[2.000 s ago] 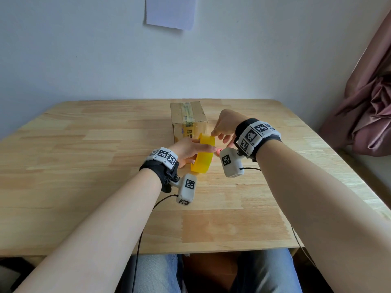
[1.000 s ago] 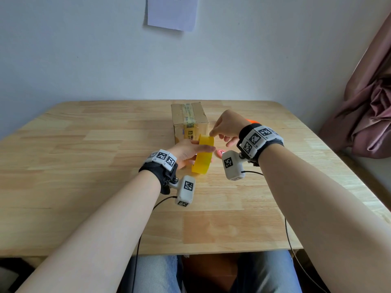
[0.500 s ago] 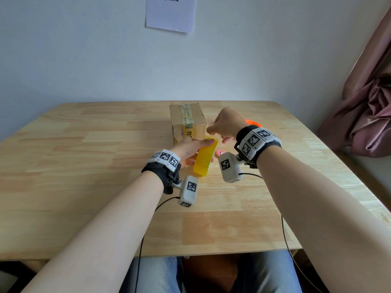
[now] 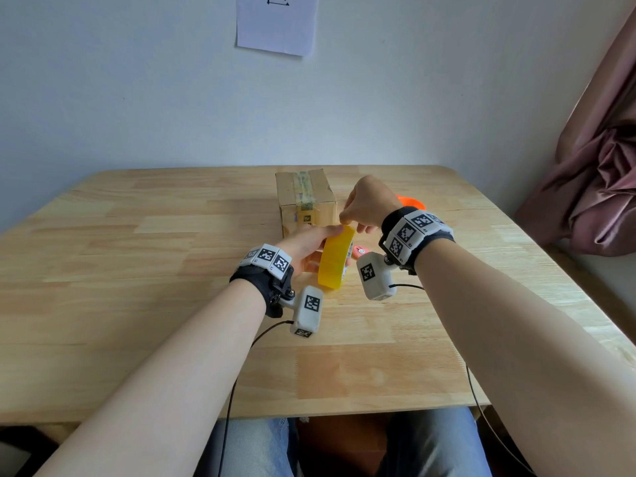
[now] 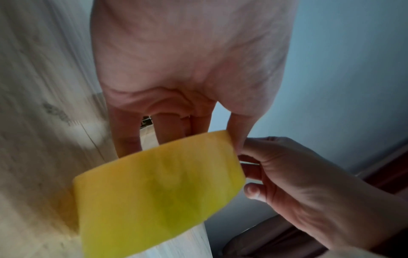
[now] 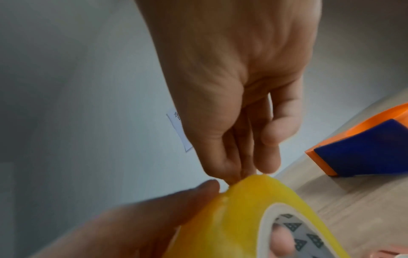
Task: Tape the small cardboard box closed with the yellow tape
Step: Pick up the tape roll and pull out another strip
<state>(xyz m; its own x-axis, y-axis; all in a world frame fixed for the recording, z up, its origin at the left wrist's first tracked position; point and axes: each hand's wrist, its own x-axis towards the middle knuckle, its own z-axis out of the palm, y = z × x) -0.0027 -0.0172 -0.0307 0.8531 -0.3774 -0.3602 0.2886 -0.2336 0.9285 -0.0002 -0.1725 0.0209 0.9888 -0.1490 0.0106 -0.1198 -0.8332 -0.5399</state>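
The small cardboard box (image 4: 305, 201) stands at the table's far middle, an old strip of tape along its top. Just in front of it my left hand (image 4: 318, 246) grips the yellow tape roll (image 4: 335, 258) upright, thumb on the rim and fingers in the core. My right hand (image 4: 347, 223) reaches down from the right, and its fingertips pinch at the roll's top edge. The left wrist view shows the yellow roll (image 5: 159, 188) under my palm. In the right wrist view the fingertips (image 6: 243, 172) meet the roll (image 6: 240, 218). No free tape end shows.
An orange and blue object (image 6: 362, 148) lies on the wooden table (image 4: 137, 270) behind my right hand. A small pink item (image 4: 359, 251) sits under my right wrist. A pink curtain (image 4: 602, 173) hangs at the right, a paper sheet (image 4: 275, 22) on the wall.
The roll's top has tilted to the right in my left hand. My right fingertips have stayed at its top edge, and both hands sit slightly nearer the box.
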